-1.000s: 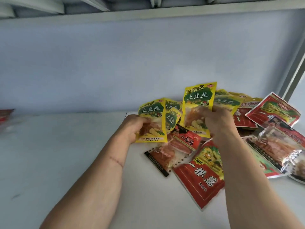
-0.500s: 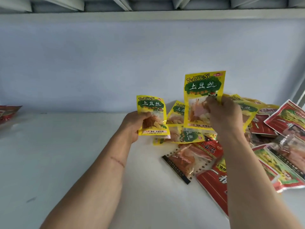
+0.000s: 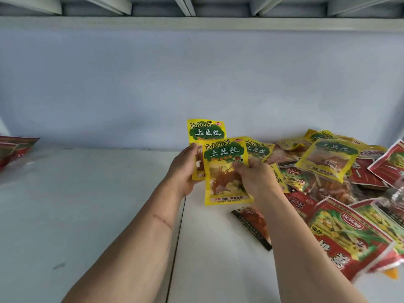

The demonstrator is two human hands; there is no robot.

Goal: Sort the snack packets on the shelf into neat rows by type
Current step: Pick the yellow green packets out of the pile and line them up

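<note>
Two yellow snack packets with green labels are held upright above the white shelf (image 3: 91, 215). My left hand (image 3: 183, 171) grips the rear yellow packet (image 3: 206, 133) by its left edge. My right hand (image 3: 253, 178) pinches the front yellow packet (image 3: 225, 171), which overlaps the rear one. A third yellow packet (image 3: 259, 149) lies just behind my right hand. To the right a loose pile mixes another yellow packet (image 3: 328, 158), red packets (image 3: 349, 235) and a clear black-edged packet (image 3: 253, 226).
A few red packets (image 3: 15, 149) lie at the far left of the shelf against the pale blue back wall (image 3: 196, 84). A seam (image 3: 177, 241) runs front to back through the shelf between my forearms. The upper shelf's underside (image 3: 196, 20) hangs overhead.
My right hand has brought its yellow packet left and down in front of the one in my left hand, so the two now overlap. The view has shifted left.
</note>
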